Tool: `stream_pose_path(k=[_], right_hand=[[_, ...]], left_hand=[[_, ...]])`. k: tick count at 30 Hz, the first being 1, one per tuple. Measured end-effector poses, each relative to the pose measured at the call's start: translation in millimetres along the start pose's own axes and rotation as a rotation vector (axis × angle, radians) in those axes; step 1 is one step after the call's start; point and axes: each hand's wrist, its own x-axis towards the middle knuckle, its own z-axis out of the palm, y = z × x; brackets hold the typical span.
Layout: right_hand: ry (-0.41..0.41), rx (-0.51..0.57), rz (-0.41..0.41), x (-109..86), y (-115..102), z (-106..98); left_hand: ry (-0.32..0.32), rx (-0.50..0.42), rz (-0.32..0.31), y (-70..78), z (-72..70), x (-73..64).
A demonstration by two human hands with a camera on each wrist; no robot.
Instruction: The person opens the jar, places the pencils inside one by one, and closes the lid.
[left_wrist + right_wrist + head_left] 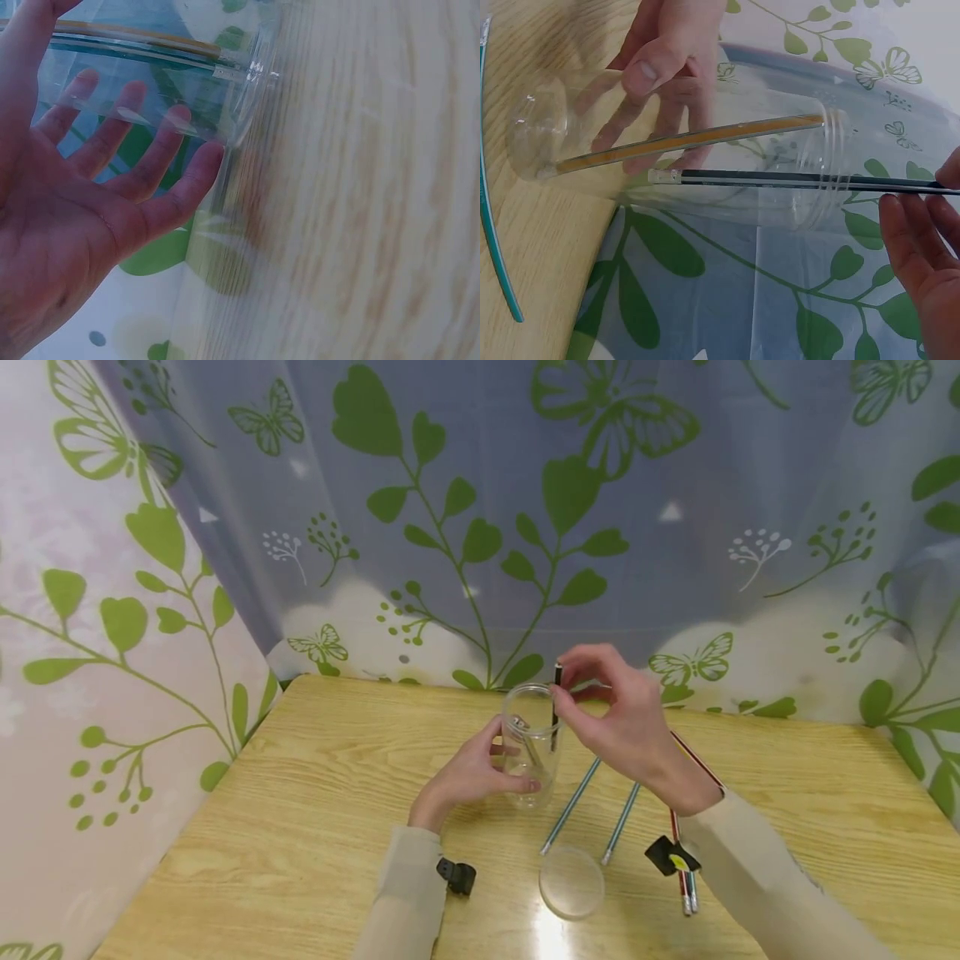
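A clear plastic jar [546,764] with no lid on it stands upright on the table, held by my left hand [480,768] with the thumb in front and the fingers behind. One orange-striped pencil [705,139] leans inside the jar. My right hand [618,714] pinches a black pencil [765,180] near its upper end, above the jar's mouth. That pencil's eraser end points down and is inside the jar, short of the bottom. In the left wrist view, the left hand's fingertips [180,116] lie against the jar wall.
A round clear lid [572,883] lies near the front of the table [300,827]. Two teal pencils [572,806] lie right of the jar. Red-striped and teal pencils [686,893] lie partly hidden under the right forearm. A patterned curtain [465,527] hangs behind.
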Motion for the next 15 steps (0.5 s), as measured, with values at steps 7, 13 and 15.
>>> stream_pose_path(k=[7, 13, 15], right_hand=[[-0.078, -0.053, -0.021, -5.7, 7.9, 0.5], [-0.12, -0.163, -0.029, -7.8, 10.0, 1.7], [-0.131, -0.183, -0.024, -8.5, 10.4, 2.0]], left_hand=[[0.002, -0.007, 0.006, 0.5, -0.3, 0.1], [-0.003, -0.013, 0.007, -0.4, 0.4, 0.0], [-0.004, -0.015, 0.005, -0.6, 0.4, 0.1]])
